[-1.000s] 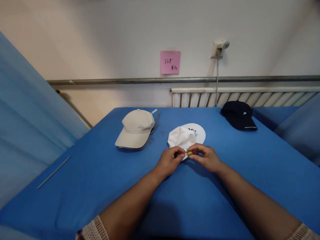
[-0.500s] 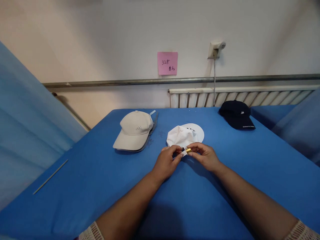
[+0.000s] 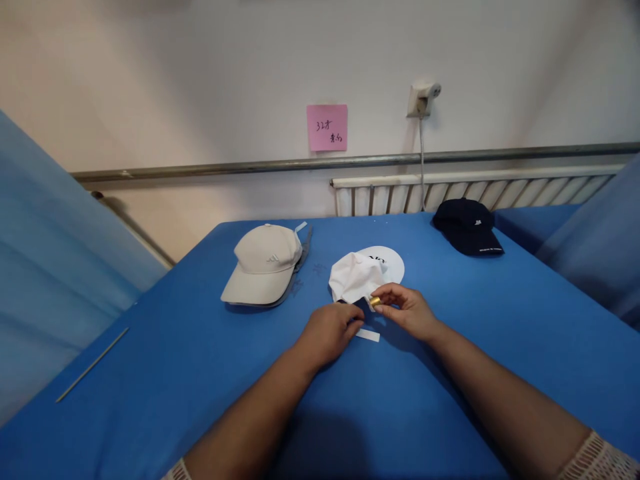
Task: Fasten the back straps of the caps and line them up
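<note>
Right hand [image 3: 400,310], centre of frame: thumb and fingertips are closing on a small gold buckle [image 3: 375,302], gripping it at the back edge of the white cap [image 3: 353,277]. Left hand [image 3: 334,331], just left of it: fingers are curling at that same edge, with a white strap [image 3: 369,335] showing out from under the fingertips. Whether they are pinching it, cannot tell; fingertips partly hidden.

Change: half a second ago the strap was running up to the buckle, between the two hands. Now its end is pointing right, below the buckle and apart from it, and a patch of dark lining [image 3: 364,305] is showing in the gap. Judgement: the strap is now free of the buckle and the cap's back fastening is standing undone.

White cap is lying slightly right of centre, crown slumping, brim pointing away to the upper right, dark lettering on it.

Farther out on the blue-covered bench [image 3: 200,347]: a beige cap [image 3: 263,250] is resting over a grey cap [image 3: 293,285] left of centre; a navy cap [image 3: 465,223] is sitting at the far edge, right side; a thin stick [image 3: 93,365] is lying at lower left. Pink note [image 3: 327,127] is sticking to the wall, upper centre.
</note>
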`<state>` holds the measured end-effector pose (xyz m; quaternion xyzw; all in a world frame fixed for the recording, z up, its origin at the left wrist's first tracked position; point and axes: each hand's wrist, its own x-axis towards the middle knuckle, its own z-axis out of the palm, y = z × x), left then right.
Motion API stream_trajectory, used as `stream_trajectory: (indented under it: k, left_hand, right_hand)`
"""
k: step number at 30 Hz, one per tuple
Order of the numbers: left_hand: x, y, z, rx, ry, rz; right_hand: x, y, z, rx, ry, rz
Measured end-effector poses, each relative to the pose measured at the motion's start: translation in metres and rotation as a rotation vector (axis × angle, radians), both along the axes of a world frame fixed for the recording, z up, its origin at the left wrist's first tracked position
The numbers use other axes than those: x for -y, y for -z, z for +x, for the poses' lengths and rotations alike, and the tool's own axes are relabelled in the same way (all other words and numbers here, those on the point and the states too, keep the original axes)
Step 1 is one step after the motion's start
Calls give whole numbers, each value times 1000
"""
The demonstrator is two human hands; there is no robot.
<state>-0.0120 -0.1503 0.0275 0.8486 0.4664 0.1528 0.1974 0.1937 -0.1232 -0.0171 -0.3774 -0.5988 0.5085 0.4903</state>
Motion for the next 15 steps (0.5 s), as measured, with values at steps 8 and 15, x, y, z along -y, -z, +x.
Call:
stream_trajectory:
  k: [8, 15]
  left_hand:
    - [5, 9, 10, -133, 100, -7]
    - [-11, 10, -3, 367, -163, -95]
  right_hand:
    - [-7, 6, 5, -41, -96, -24]
    - [-9, 5, 5, -129, -102, -61]
